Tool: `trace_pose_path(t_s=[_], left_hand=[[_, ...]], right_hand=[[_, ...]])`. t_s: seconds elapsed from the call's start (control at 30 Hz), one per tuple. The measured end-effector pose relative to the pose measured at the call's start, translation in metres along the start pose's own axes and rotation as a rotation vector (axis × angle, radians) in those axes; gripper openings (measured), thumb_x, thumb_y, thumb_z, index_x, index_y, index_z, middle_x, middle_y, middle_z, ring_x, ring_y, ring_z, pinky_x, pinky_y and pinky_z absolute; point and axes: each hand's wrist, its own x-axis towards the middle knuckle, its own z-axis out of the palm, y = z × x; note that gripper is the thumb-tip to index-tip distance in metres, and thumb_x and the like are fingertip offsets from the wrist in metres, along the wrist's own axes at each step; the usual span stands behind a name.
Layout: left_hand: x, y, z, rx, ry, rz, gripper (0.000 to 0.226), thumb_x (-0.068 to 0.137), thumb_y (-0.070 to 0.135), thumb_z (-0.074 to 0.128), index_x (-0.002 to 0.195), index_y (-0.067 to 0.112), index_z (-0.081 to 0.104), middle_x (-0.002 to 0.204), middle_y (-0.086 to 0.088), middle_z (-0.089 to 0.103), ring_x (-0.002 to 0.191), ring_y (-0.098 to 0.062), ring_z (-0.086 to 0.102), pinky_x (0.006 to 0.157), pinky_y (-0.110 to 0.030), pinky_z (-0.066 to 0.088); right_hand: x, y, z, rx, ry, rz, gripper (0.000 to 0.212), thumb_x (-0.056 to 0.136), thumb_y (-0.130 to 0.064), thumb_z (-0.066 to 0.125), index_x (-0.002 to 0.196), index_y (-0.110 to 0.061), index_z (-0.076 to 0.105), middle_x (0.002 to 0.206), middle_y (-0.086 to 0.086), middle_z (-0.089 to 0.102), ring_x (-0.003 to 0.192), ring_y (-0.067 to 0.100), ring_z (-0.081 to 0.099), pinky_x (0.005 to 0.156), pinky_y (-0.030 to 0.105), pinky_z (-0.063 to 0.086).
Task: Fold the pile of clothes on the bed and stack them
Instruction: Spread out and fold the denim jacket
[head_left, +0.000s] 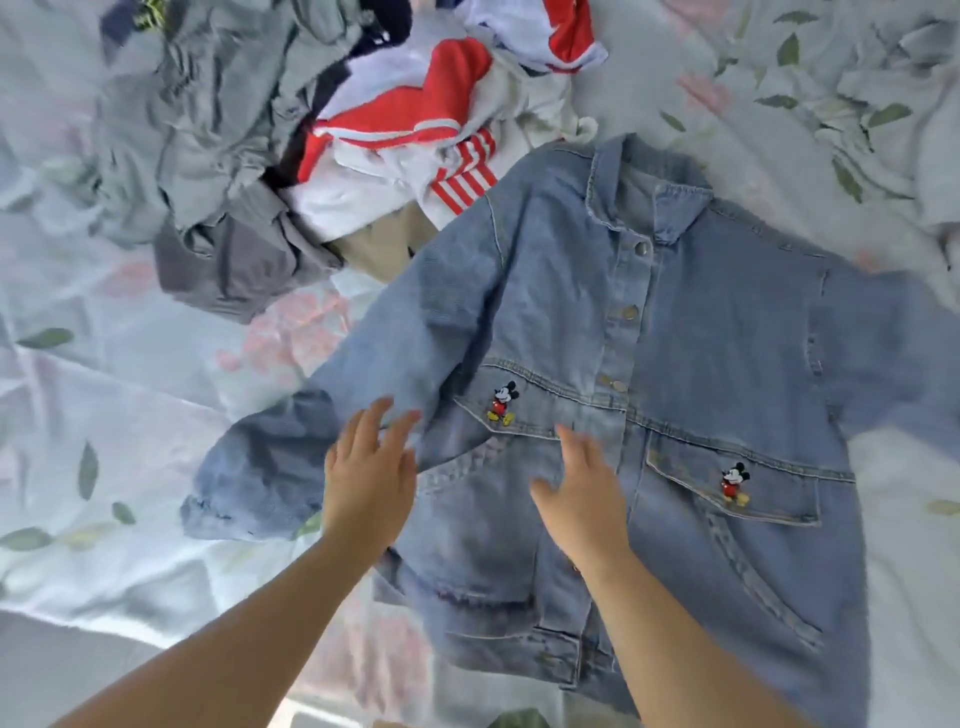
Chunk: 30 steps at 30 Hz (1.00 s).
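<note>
Hands blurry over denim jacket

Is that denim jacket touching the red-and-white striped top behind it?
Touching. The head view shows the shoulder of the denim jacket lying over the red-and-white striped top, whose stripes vanish beneath the denim.

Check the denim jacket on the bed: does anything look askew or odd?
The jacket lies flat and buttoned, but its shoulder overlaps the unfolded pile. The sleeve near the left hand shows darker patches by the cuff; damp or shadow, I cannot tell.
</note>
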Motion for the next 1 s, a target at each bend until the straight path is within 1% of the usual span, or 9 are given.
trace_pose_path(t_s=[0.1, 0.2, 0.33, 0.43, 0.53, 0.63, 0.8, 0.9, 1.0], left_hand=[[0.014, -0.052, -0.009, 0.06, 0.015, -0.244, 0.046, 0.094, 0.027, 0.049, 0.14, 0.027, 0.041, 0.155, -0.004, 0.024, 0.143, -0.028, 0.016, 0.112, -0.049, 0.015], [0.023, -0.093, -0.012, -0.027, -0.011, -0.493, 0.052, 0.094, 0.041, 0.047, 0.143, 0.026, 0.035, 0.155, -0.003, 0.021, 0.144, -0.024, 0.011, 0.113, -0.048, 0.012], [0.026, -0.143, -0.011, -0.138, 0.0, -0.588, 0.056, 0.091, 0.048, 0.046, 0.141, 0.028, 0.033, 0.15, 0.0, 0.03, 0.139, -0.025, 0.024, 0.108, -0.051, 0.022], [0.031, -0.166, -0.016, -0.168, -0.26, -0.635, 0.078, 0.079, 0.057, 0.06, 0.143, 0.033, 0.024, 0.142, 0.001, 0.041, 0.127, -0.029, 0.043, 0.102, -0.047, 0.029], [0.036, -0.178, -0.029, -0.29, -0.453, -0.631, 0.058, 0.063, 0.055, 0.07, 0.11, 0.026, 0.055, 0.102, 0.003, 0.064, 0.099, -0.026, 0.06, 0.086, -0.038, 0.046], [0.038, -0.183, -0.046, -0.494, -0.378, -0.563, 0.014, 0.074, 0.03, 0.076, 0.078, 0.022, 0.065, 0.079, 0.0, 0.068, 0.081, -0.025, 0.064, 0.068, -0.033, 0.048], [0.051, -0.19, -0.101, -0.486, -0.01, -0.501, 0.019, 0.082, 0.024, 0.068, 0.071, 0.017, 0.054, 0.066, -0.003, 0.058, 0.073, -0.031, 0.055, 0.057, -0.033, 0.038], [0.071, -0.206, -0.137, -0.419, 0.285, -0.503, 0.018, 0.085, 0.031, 0.064, 0.097, 0.018, 0.058, 0.091, -0.008, 0.062, 0.094, -0.036, 0.056, 0.074, -0.038, 0.043], [0.081, -0.199, -0.138, -0.209, 0.136, -0.503, 0.07, 0.082, 0.035, 0.067, 0.141, 0.028, 0.031, 0.146, -0.008, 0.032, 0.134, -0.032, 0.032, 0.106, -0.048, 0.028]], right_hand=[[0.002, -0.032, 0.025, 0.047, -0.071, -0.029, 0.067, 0.094, -0.028, 0.049, 0.151, -0.028, 0.014, 0.156, 0.001, 0.02, 0.135, 0.027, 0.034, 0.107, 0.045, 0.034], [0.0, -0.046, 0.047, 0.024, -0.095, 0.031, 0.068, 0.096, -0.028, 0.046, 0.152, -0.027, 0.007, 0.156, 0.001, 0.018, 0.139, 0.029, 0.028, 0.108, 0.044, 0.033], [0.002, -0.055, 0.064, -0.032, -0.074, 0.096, 0.066, 0.097, -0.026, 0.043, 0.152, -0.025, 0.007, 0.157, 0.002, 0.016, 0.139, 0.03, 0.023, 0.11, 0.042, 0.028], [0.006, -0.057, 0.064, 0.054, -0.058, 0.153, 0.066, 0.095, -0.022, 0.046, 0.151, -0.029, 0.012, 0.157, 0.002, 0.017, 0.141, 0.031, 0.02, 0.111, 0.044, 0.025], [0.007, -0.061, 0.066, 0.047, -0.048, 0.187, 0.066, 0.094, -0.021, 0.046, 0.151, -0.029, 0.013, 0.157, 0.003, 0.016, 0.142, 0.032, 0.019, 0.112, 0.045, 0.022], [0.006, -0.068, 0.065, 0.051, -0.061, 0.217, 0.067, 0.095, -0.02, 0.046, 0.152, -0.028, 0.011, 0.158, 0.005, 0.015, 0.14, 0.035, 0.024, 0.111, 0.047, 0.026], [-0.002, -0.087, 0.056, 0.077, -0.06, 0.195, 0.068, 0.095, -0.019, 0.047, 0.152, -0.025, 0.011, 0.156, 0.008, 0.021, 0.126, 0.036, 0.044, 0.101, 0.051, 0.039], [-0.006, -0.102, 0.052, 0.111, -0.035, 0.15, 0.064, 0.095, -0.022, 0.049, 0.151, -0.024, 0.016, 0.154, 0.006, 0.025, 0.13, 0.031, 0.042, 0.101, 0.05, 0.04], [-0.008, -0.11, 0.053, 0.147, -0.02, 0.12, 0.062, 0.096, -0.019, 0.047, 0.151, -0.024, 0.019, 0.156, 0.003, 0.023, 0.137, 0.027, 0.033, 0.105, 0.045, 0.035]])
